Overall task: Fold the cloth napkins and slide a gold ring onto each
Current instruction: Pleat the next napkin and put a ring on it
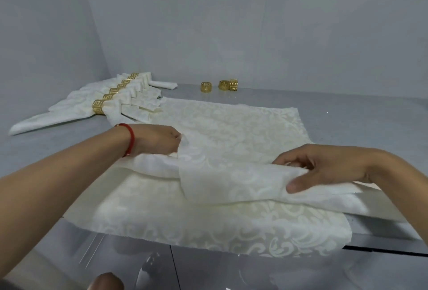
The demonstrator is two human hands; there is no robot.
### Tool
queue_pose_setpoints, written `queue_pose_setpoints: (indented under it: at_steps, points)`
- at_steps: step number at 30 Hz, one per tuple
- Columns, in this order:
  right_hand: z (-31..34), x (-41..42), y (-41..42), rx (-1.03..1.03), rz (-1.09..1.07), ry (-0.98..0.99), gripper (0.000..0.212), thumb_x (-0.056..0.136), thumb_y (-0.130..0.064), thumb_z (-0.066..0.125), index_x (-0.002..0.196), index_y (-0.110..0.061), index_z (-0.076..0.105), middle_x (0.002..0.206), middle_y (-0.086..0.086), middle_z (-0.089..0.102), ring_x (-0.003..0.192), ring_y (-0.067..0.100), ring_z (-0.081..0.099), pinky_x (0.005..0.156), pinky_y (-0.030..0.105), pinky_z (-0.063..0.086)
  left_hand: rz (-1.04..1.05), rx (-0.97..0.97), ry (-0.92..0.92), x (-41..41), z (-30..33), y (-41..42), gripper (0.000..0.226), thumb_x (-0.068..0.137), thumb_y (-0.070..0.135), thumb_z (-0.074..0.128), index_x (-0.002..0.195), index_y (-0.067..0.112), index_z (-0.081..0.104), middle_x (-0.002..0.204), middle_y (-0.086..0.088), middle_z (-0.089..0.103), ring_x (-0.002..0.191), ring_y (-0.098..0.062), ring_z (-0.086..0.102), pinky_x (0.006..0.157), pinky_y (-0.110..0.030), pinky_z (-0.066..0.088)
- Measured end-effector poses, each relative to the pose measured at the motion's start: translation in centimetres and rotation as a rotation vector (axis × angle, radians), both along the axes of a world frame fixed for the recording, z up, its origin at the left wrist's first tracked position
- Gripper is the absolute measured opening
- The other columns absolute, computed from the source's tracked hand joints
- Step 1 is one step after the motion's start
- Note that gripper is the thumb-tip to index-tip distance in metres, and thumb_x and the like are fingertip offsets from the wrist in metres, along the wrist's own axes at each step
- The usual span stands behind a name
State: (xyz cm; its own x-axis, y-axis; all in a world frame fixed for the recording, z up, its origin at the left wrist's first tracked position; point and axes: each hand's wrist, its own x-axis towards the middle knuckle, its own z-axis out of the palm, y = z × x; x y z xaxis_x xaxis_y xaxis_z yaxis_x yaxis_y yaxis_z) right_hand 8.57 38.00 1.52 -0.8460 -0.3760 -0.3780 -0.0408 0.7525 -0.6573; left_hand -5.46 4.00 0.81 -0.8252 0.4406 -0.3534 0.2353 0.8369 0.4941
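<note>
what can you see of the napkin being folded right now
The napkin is a cream-white cloth with a woven scroll pattern, spread flat over a grey table. Its near part is gathered into a raised pleat running across. The left hand pinches the fold at one end, the right hand grips it at the other. Its front edge hangs slightly over the table's edge, and its far left corner reaches the ringed napkins.

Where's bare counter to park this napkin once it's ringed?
Bare counter lies right of the three loose gold rings, behind the spread napkin. A smaller bare patch lies at near left, in front of the ringed napkins. The middle is crowded: both hands hold cloth there.
</note>
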Motion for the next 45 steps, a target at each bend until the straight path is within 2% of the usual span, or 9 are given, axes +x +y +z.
queue_pose_setpoints:
  at_steps: [4, 8, 12, 14, 19, 22, 26, 29, 45]
  points:
    - [0.2, -1.3, -0.1, -0.036, -0.108, 0.085, 0.043, 0.099, -0.049, 0.058, 0.082, -0.010, 0.064, 0.073, 0.004, 0.058, 0.066, 0.014, 0.051, 0.072, 0.025, 0.043, 0.038, 0.042, 0.092, -1.9, 0.5, 0.5, 0.022, 0.087, 0.027, 0.048, 0.073, 0.018, 0.063, 0.067, 0.005, 0.062, 0.061, -0.016, 0.053, 0.062, -0.027, 0.043]
    - [-0.4, -3.0, 0.0, -0.051, -0.363, 0.166, 0.057, 0.102, -0.051, 0.053, 0.069, -0.013, 0.026, 0.073, 0.004, 0.019, 0.062, 0.016, 0.022, 0.077, 0.024, 0.032, 0.130, 0.204, 0.164, -4.9, 0.2, 3.0, 0.019, 0.086, 0.015, 0.057, 0.085, 0.009, 0.074, 0.067, 0.002, 0.067, 0.063, -0.016, 0.059, 0.061, -0.025, 0.049]
    - [-1.5, -5.8, 0.6, 0.154, -0.512, 0.253, 0.051, 0.101, -0.046, 0.054, 0.067, -0.011, 0.038, 0.066, 0.000, 0.038, 0.059, 0.020, 0.036, 0.063, 0.029, 0.029, 0.152, 0.137, 0.216, -8.1, -0.5, 5.9, 0.026, 0.089, 0.032, 0.056, 0.077, 0.012, 0.065, 0.081, -0.005, 0.064, 0.074, -0.023, 0.058, 0.071, -0.031, 0.047]
    - [-1.7, -7.2, 0.8, 0.275, -0.539, 0.371, 0.017, 0.098, -0.036, 0.062, 0.102, -0.019, 0.065, 0.098, -0.004, 0.064, 0.081, 0.018, 0.058, 0.071, 0.029, 0.039, 0.181, 0.054, 0.287, -9.2, -1.1, 7.2, 0.037, 0.090, 0.050, 0.050, 0.085, 0.015, 0.062, 0.091, -0.003, 0.065, 0.076, -0.021, 0.059, 0.068, -0.029, 0.045]
    - [-2.2, -8.4, 0.2, 0.244, -0.254, 0.372, 0.079, 0.089, -0.020, 0.074, 0.154, -0.036, 0.032, 0.144, -0.018, 0.039, 0.132, 0.006, 0.039, 0.108, 0.028, 0.035, 0.168, -0.089, 0.418, -10.3, -2.1, 8.1, 0.074, 0.084, 0.077, 0.046, 0.132, 0.023, 0.055, 0.123, -0.002, 0.061, 0.101, -0.023, 0.064, 0.075, -0.032, 0.049]
    - [-3.6, -10.8, 0.2, 0.325, -0.299, 0.497, 0.062, 0.090, -0.041, 0.075, 0.145, -0.038, 0.047, 0.139, -0.011, 0.056, 0.130, 0.014, 0.050, 0.109, 0.041, 0.043, 0.121, -0.035, 0.482, -11.2, -2.6, 8.2, 0.032, 0.091, 0.055, 0.054, 0.097, 0.025, 0.064, 0.103, -0.004, 0.069, 0.085, -0.024, 0.065, 0.073, -0.034, 0.053]
    - [-4.3, -13.8, 0.5, 0.391, -0.350, 0.676, 0.016, 0.097, -0.035, 0.064, 0.093, -0.022, 0.073, 0.093, -0.006, 0.072, 0.095, 0.019, 0.065, 0.080, 0.038, 0.053, 0.159, 0.123, 0.430, -11.7, -3.2, 8.7, 0.028, 0.088, 0.036, 0.058, 0.079, 0.010, 0.063, 0.078, -0.009, 0.073, 0.073, -0.029, 0.070, 0.073, -0.041, 0.061]
    - [-4.1, -15.8, 0.8, 0.195, -0.570, 0.653, 0.050, 0.099, -0.035, 0.057, 0.059, -0.013, 0.037, 0.056, 0.002, 0.037, 0.058, 0.023, 0.039, 0.056, 0.036, 0.031, 0.150, 0.108, 0.433, -12.2, -3.5, 9.0, 0.019, 0.086, 0.027, 0.060, 0.076, 0.011, 0.063, 0.079, -0.007, 0.073, 0.076, -0.028, 0.071, 0.075, -0.040, 0.061]
    - [-6.3, -21.8, 0.7, 0.494, -0.786, 0.628, 0.013, 0.090, -0.025, 0.058, 0.091, -0.015, 0.066, 0.087, 0.005, 0.066, 0.080, 0.031, 0.063, 0.062, 0.032, 0.044, 0.156, 0.059, 0.513, -15.3, -4.3, 9.6, 0.009, 0.086, 0.018, 0.059, 0.079, 0.019, 0.064, 0.087, 0.001, 0.067, 0.083, -0.022, 0.065, 0.075, -0.035, 0.056]
